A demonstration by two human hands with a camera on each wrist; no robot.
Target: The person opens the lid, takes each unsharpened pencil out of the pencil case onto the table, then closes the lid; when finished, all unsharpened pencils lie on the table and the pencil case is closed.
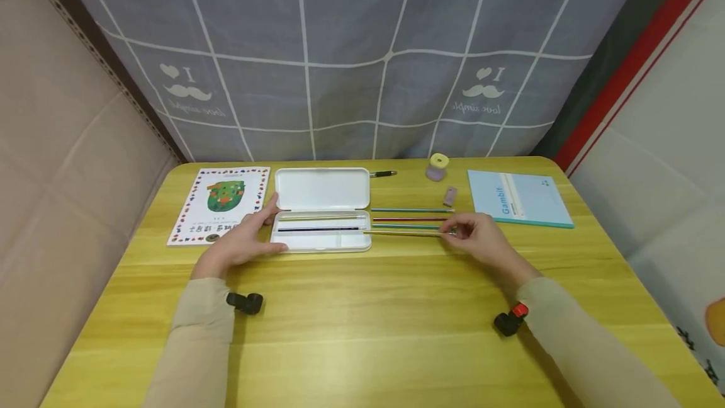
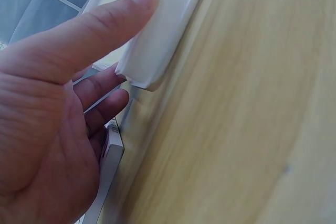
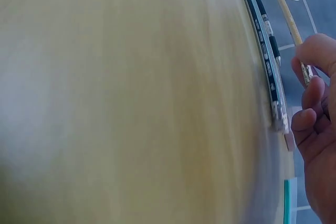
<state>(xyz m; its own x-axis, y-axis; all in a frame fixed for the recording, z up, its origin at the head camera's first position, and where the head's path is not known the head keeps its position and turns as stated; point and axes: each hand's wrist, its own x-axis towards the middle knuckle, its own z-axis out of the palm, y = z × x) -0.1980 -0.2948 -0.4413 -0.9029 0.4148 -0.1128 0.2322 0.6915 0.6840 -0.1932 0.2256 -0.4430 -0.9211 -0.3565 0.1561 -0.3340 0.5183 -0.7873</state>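
Observation:
A white pencil case [image 1: 322,188] lies unfolded, lid at the back. My left hand [image 1: 240,244] holds its left end, thumb along the tray's front corner and fingers at the hinge side. Inside the tray are a yellowish pencil [image 1: 323,218] and a dark one. My right hand [image 1: 480,238] pinches a gold-coloured pencil [image 3: 286,11] near its metal ferrule, between thumb and fingers. The far end of this pencil reaches the tray's right edge. Just behind it, several more pencils lie side by side, among them a red pencil [image 1: 404,220] and a teal pencil [image 1: 410,209].
Behind the pencils stand a small yellow-topped purple object [image 1: 437,167] and a greyish eraser [image 1: 450,196]. A black pen [image 1: 384,174] pokes out beside the lid. To the right lies a light-blue notebook [image 1: 518,199], to the left a picture booklet [image 1: 222,200]. A grey curtain [image 1: 351,93] hangs behind the table.

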